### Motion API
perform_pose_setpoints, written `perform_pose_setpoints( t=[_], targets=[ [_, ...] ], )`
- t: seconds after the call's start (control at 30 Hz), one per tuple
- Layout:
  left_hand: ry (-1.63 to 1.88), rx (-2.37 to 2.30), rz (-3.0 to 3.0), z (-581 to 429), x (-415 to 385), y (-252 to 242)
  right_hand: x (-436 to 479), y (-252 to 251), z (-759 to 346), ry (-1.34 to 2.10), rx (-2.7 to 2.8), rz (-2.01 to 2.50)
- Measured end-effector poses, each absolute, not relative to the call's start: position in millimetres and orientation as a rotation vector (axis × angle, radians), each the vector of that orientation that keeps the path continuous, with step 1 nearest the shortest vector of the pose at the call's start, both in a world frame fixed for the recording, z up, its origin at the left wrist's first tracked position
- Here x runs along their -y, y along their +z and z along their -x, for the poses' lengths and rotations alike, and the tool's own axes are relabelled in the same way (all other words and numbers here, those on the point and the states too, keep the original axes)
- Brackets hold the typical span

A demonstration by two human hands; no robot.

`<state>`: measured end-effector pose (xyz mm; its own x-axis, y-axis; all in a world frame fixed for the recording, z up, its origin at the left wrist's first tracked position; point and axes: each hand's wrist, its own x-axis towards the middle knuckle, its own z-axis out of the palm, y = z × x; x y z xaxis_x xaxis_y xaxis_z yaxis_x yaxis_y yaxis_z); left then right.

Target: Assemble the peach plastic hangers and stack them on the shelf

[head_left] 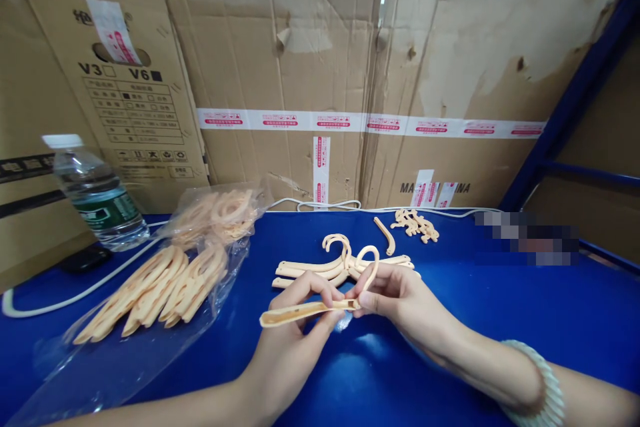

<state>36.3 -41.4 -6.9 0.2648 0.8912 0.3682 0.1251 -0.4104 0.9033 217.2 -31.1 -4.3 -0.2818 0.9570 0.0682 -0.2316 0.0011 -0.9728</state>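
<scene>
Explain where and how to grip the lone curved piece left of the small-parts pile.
The curved piece is probably best pinched across its slim middle, from above left: it lies narrow and separate, with the small-parts pile close on its right.

Both hands hold a hook to a beige strip; similar pieces lie beyond.

bag left of hangers
</scene>
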Motion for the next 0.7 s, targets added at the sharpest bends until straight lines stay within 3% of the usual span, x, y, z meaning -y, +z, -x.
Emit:
perform_pose_setpoints(
  t=[0.7],
  targets=[
    [1.292, -0.904, -1.466, -46.1, 43.0, -5.5, 35.2, -1.9, -210.8, 1.286, 1.358, 0.936]
  ],
)
